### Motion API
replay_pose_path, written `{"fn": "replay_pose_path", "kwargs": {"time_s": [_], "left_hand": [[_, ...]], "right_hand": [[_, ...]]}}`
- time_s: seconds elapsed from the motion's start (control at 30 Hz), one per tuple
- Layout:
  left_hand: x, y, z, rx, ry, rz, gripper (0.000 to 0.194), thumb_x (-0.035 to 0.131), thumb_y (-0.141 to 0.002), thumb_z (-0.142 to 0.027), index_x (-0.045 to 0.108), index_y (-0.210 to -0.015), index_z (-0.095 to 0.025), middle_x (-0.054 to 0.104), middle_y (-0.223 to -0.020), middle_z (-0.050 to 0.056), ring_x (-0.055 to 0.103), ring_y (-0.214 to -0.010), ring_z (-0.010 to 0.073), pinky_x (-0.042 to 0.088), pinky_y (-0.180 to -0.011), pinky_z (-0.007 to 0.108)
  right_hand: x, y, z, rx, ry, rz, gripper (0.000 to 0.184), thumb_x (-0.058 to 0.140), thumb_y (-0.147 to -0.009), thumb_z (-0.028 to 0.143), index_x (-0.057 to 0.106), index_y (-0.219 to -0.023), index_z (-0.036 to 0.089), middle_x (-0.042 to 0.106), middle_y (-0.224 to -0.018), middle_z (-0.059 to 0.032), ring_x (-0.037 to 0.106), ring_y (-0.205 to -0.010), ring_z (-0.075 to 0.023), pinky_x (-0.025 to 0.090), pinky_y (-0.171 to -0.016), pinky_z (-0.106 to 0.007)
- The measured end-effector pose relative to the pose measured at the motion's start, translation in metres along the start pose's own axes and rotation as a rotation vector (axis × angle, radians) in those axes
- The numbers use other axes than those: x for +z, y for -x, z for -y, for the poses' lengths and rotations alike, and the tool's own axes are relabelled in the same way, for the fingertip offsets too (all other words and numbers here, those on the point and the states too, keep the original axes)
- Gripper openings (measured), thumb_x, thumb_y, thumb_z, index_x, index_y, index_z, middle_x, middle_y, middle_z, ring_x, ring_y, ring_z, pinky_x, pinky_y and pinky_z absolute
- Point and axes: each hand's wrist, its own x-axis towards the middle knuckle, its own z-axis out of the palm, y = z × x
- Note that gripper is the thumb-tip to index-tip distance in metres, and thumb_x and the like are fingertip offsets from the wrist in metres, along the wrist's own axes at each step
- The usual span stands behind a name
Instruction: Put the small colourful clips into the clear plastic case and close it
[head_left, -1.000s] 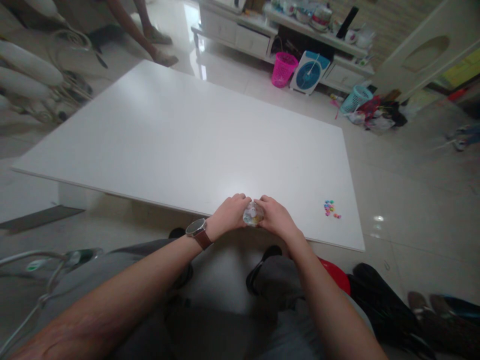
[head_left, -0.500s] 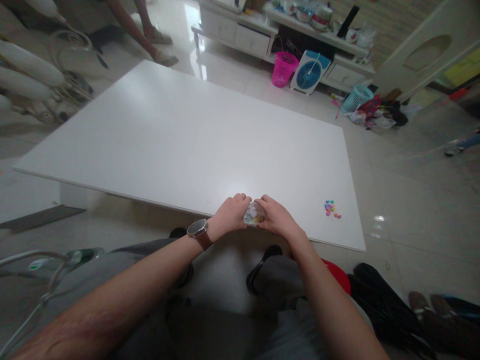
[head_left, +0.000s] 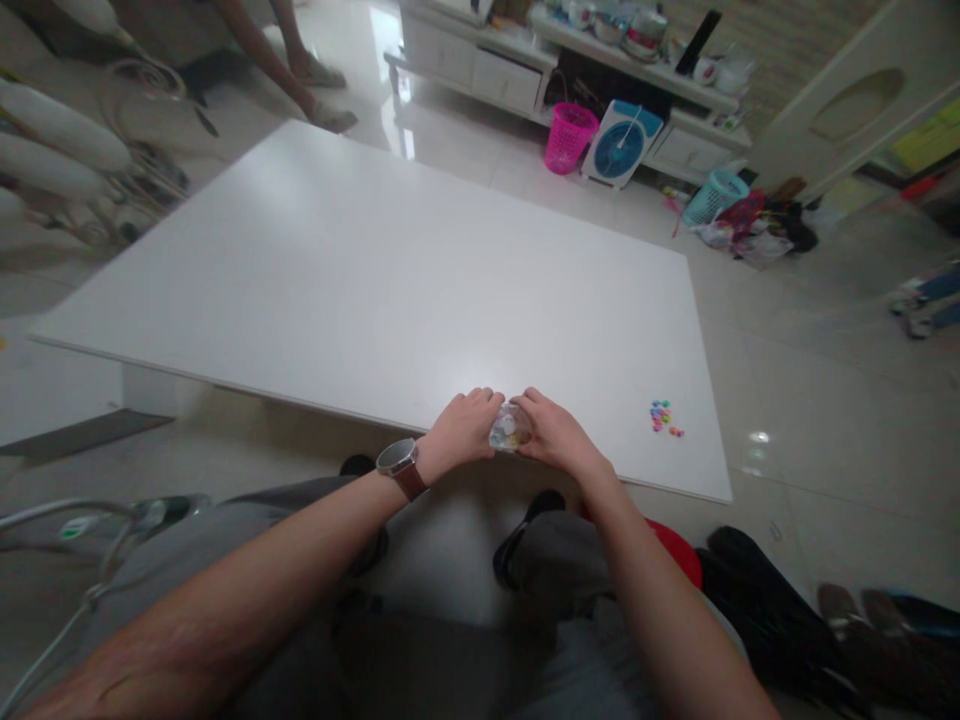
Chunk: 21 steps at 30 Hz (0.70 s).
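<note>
Between my two hands, at the near edge of the white table (head_left: 420,270), is a small clear plastic container (head_left: 510,428) with something pale and yellowish inside. Its exact kind is too small to make out. My left hand (head_left: 469,425), with a watch (head_left: 399,460) on the wrist, closes its fingers round the left side. On the other side my right hand (head_left: 551,428) grips it, fingers curled. To the right on the tabletop lies a loose cluster of small, brightly coloured pieces (head_left: 661,417), apart from both hands.
Beyond the table stand a pink basket (head_left: 570,140), a blue-and-white fan (head_left: 622,145) and a low cabinet (head_left: 502,82). A light blue basket (head_left: 716,197) sits by bags on the floor. Another person's legs (head_left: 270,65) show at upper left, feet (head_left: 926,305) at far right.
Both hands keep their hold on the clear container with hardly any movement. At the far right, the other person's feet have come further into view.
</note>
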Motion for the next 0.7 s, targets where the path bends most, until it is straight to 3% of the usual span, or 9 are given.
{"fn": "replay_pose_path", "kwargs": {"time_s": [0.4, 0.7], "left_hand": [[0.0016, 0.0000, 0.0004, 0.001, -0.011, 0.005, 0.041, 0.069, -0.073, -0.023, 0.049, -0.108, -0.020, 0.060, -0.113, 0.012, 0.057, -0.104, 0.0291, 0.049, -0.081, 0.040], [-0.0026, -0.0021, 0.0036, 0.025, 0.017, 0.032, 0.048, 0.077, -0.072, -0.038, 0.053, -0.109, -0.019, 0.060, -0.112, 0.011, 0.059, -0.103, 0.0293, 0.050, -0.081, 0.040]], "right_hand": [[-0.0048, 0.0042, 0.0030, 0.015, -0.016, 0.021, 0.048, 0.075, -0.072, 0.018, 0.059, -0.117, 0.020, 0.055, -0.109, -0.0043, 0.057, -0.090, -0.0171, 0.043, -0.075, -0.027], [-0.0014, 0.0040, 0.0046, 0.021, 0.023, 0.014, 0.045, 0.075, -0.072, 0.018, 0.058, -0.114, 0.020, 0.055, -0.110, -0.0047, 0.056, -0.090, -0.0167, 0.042, -0.072, -0.026]]}}
